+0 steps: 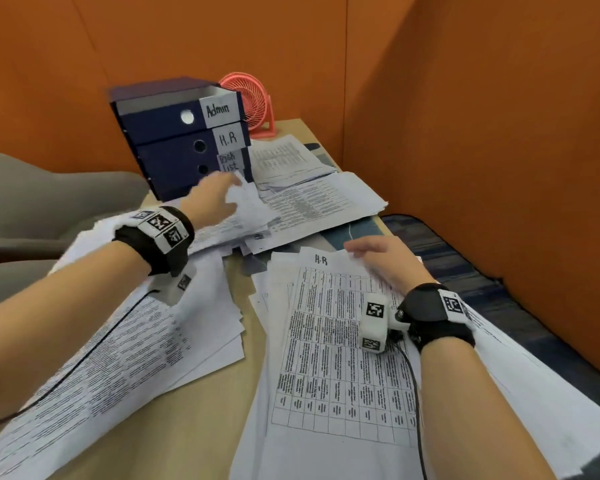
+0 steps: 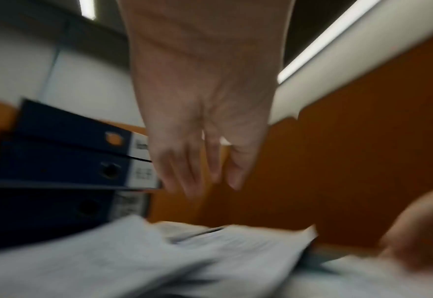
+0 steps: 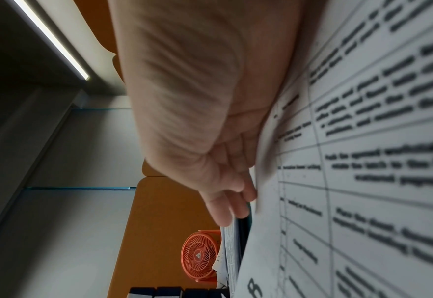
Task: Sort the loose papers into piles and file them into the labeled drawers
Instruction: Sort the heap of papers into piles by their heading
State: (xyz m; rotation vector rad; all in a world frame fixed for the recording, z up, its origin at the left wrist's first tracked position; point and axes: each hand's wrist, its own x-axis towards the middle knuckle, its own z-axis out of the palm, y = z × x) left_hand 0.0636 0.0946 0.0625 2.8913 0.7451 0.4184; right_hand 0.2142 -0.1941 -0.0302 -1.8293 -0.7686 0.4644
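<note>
Left hand (image 1: 215, 197) out over the far heap of papers (image 1: 321, 199), just in front of the blue drawer unit (image 1: 174, 140); fingers straight and loose in the left-wrist view (image 2: 205, 141), gripping nothing, though too blurred there to tell whether fingertips touch a sheet. Right hand (image 1: 381, 259) flat on the near-right pile (image 1: 340, 358), fingers extended along the top edge of the sheet headed "H.R" (image 1: 321, 260); from the right wrist (image 3: 210, 141), fingers lying against the printed table page (image 3: 363, 161), nothing curled round it.

Three drawers stacked in the unit: top one labelled "Admin" (image 1: 219, 109), pulled out slightly; middle one "H.R" (image 1: 228, 138); bottom label (image 1: 230, 162) hard to read, partly hidden by paper. Another spread pile (image 1: 125, 351) on the near left of the tabletop (image 1: 201, 410), under the left forearm. Coral desk fan (image 1: 253, 102) upright behind the drawers, against the orange partition (image 1: 482, 116). Marker-tagged wrist bands on both arms, cables trailing over the sheets.
</note>
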